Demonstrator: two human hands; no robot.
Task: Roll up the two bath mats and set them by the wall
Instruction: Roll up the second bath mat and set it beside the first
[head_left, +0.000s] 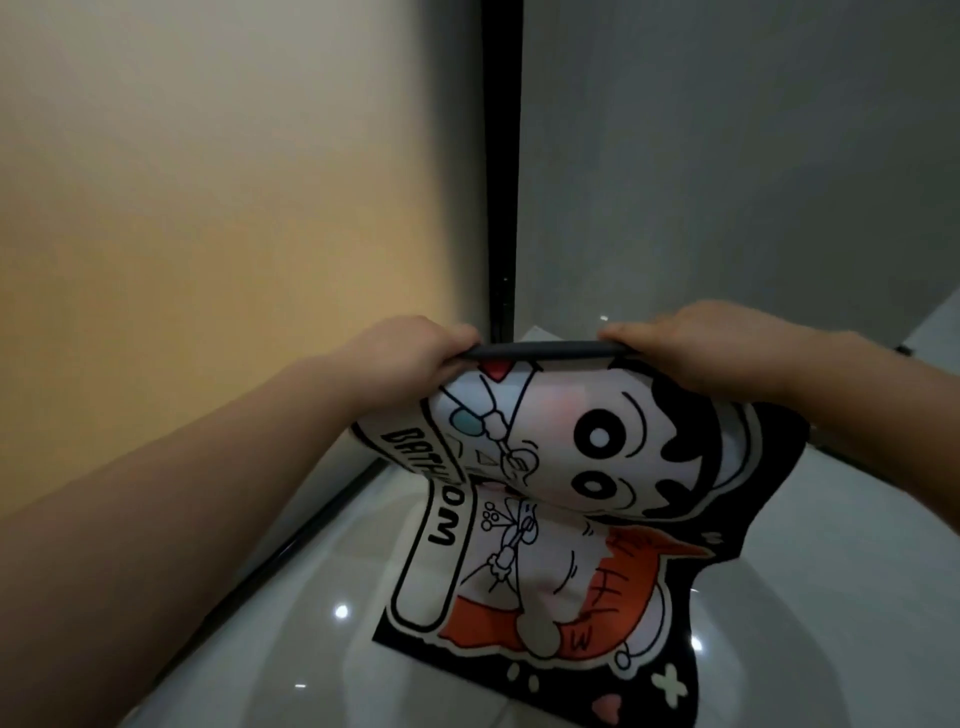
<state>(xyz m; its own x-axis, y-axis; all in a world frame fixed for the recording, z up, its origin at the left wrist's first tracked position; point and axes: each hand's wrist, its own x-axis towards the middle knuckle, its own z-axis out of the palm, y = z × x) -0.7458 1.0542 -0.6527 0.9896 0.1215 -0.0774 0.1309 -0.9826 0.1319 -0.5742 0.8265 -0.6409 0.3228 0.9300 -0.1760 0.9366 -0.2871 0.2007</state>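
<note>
From the head view I see both hands gripping the mat (545, 499) by its top edge: left hand (410, 358) closed on the left corner, right hand (696, 348) closed on the right. The mat hangs bowed, its lower end on the floor (291, 649), near the wall (208, 208).

The bath mat (561, 499) looks like soft, pliable cloth with a matt printed face in black, white and orange; its lifted top edge shows a dark, smooth, rubbery-looking backing. The floor (291, 670) in the lower part of the frame is glossy pale tile, mirroring small ceiling lights as bright spots. The wall (208, 182) at upper left is smooth, matt paint. The panel (727, 156) at upper right is smooth and dull grey, edged by a black strip (501, 156) with a slight sheen
</note>
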